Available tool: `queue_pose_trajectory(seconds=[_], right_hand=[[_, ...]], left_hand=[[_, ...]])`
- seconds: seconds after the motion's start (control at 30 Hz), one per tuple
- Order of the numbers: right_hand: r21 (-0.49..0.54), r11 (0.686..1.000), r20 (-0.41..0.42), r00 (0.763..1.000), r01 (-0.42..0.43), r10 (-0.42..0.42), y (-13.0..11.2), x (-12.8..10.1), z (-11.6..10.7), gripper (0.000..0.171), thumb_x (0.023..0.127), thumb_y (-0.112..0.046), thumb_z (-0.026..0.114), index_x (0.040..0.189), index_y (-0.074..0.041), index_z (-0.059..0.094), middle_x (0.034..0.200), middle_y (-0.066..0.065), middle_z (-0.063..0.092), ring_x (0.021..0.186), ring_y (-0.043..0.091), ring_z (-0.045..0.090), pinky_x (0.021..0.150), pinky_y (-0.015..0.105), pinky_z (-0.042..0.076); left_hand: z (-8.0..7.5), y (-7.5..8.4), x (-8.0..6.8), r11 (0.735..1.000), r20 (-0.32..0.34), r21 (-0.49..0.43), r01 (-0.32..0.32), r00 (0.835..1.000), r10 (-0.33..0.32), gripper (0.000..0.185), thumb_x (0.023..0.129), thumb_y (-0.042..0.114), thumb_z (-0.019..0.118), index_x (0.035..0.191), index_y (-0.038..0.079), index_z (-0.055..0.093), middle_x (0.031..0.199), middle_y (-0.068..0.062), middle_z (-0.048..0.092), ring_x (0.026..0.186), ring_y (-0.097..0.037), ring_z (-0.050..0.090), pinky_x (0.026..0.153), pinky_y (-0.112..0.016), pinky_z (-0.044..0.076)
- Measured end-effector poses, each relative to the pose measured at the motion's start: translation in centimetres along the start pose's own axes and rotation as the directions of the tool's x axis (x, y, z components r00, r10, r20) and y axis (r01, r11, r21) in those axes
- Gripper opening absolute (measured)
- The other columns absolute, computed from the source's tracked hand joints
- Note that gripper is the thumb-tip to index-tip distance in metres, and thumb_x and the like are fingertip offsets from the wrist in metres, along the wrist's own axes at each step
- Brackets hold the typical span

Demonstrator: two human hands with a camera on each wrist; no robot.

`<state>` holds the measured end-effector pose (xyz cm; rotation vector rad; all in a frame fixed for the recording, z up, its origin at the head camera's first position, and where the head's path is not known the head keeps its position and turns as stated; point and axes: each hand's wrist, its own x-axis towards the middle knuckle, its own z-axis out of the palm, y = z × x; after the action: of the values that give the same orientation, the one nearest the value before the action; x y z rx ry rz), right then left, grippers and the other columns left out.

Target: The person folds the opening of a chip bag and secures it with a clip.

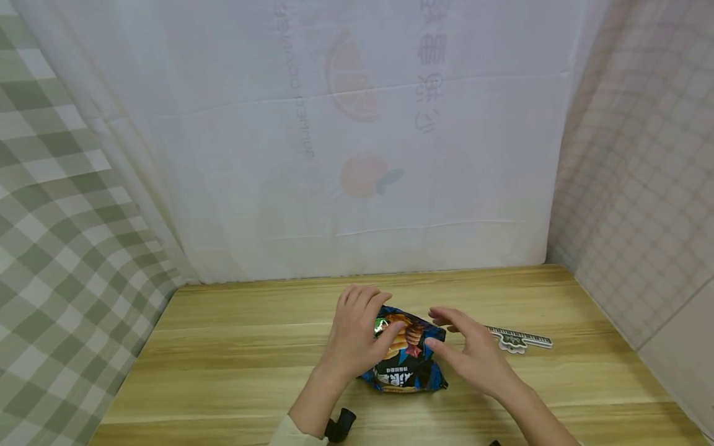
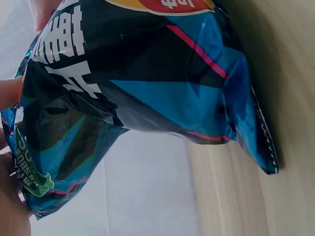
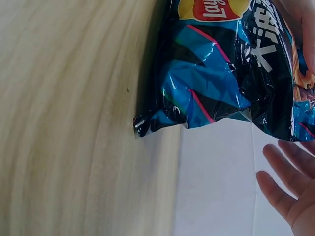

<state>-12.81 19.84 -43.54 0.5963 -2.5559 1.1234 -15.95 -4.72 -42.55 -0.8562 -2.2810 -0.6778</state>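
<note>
Centrally, we see a blue-and-black Lay's chip bag [image 1: 406, 362] lying on the wooden table [image 1: 234, 347], near the front edge and about midway across. Our left hand [image 1: 357, 337] lies over the bag's upper left corner at roughly ten o'clock, fingers curled round the crumpled foil and grasping it; the left wrist view shows the bag [image 2: 138, 83] bunched against fingertips [image 2: 7, 93] at the frame's edge. Our right hand [image 1: 471, 353] hovers at three o'clock of the bag, fingers spread and relaxed, holding nothing; whether its thumb brushes the foil we cannot tell. In the right wrist view the same open fingers [image 3: 285, 191] stand apart from the bag [image 3: 231, 73].

Beyond the right hand, at about two o'clock, a small ruler-like strip [image 1: 519, 339] rests on the table. A white cloth backdrop [image 1: 357, 136] hangs at twelve o'clock, with checked cloth on either side.

As we judge it, the one-sided grip is the risk: slick foil could slip from the left hand, or a hard squeeze could crush the chips or burst the seam. A sweep of the right hand could knock the strip.
</note>
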Motion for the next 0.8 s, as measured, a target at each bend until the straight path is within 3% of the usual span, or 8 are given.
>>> queue_pose_trajectory(seconds=[0.2,0.47,0.8], right_hand=[[0.023,1.000,-0.013,1.000,0.021,-0.020,-0.06,0.25,0.29,0.043,0.091,-0.014,0.083,0.131,-0.007,0.068,0.123,0.004,0.074,0.105,0.017,0.068,0.084,0.051,0.059],[0.017,0.997,-0.071,0.994,0.082,-0.080,0.13,0.29,0.46,0.035,0.086,-0.004,0.085,0.119,-0.008,0.074,0.113,-0.001,0.075,0.095,0.010,0.067,0.078,0.041,0.059],[0.030,0.992,-0.112,0.986,0.125,-0.121,0.63,0.33,0.49,0.031,0.083,0.005,0.084,0.111,-0.005,0.075,0.106,-0.003,0.075,0.092,0.009,0.068,0.078,0.029,0.058]], left_hand=[[0.17,0.29,0.21,1.000,-0.024,-0.017,-0.022,0.999,0.021,0.035,0.093,0.030,0.082,0.117,0.008,0.069,0.111,-0.004,0.068,0.109,-0.024,0.062,0.106,-0.046,0.046],[0.40,0.58,0.27,1.000,-0.034,-0.016,-0.027,0.999,0.026,0.035,0.095,0.028,0.080,0.121,0.007,0.068,0.114,-0.005,0.068,0.110,-0.025,0.061,0.105,-0.045,0.046],[0.67,0.55,0.48,0.998,-0.048,-0.016,-0.056,0.997,0.056,0.033,0.095,0.028,0.079,0.119,0.007,0.069,0.111,-0.004,0.069,0.107,-0.024,0.063,0.105,-0.043,0.048]])
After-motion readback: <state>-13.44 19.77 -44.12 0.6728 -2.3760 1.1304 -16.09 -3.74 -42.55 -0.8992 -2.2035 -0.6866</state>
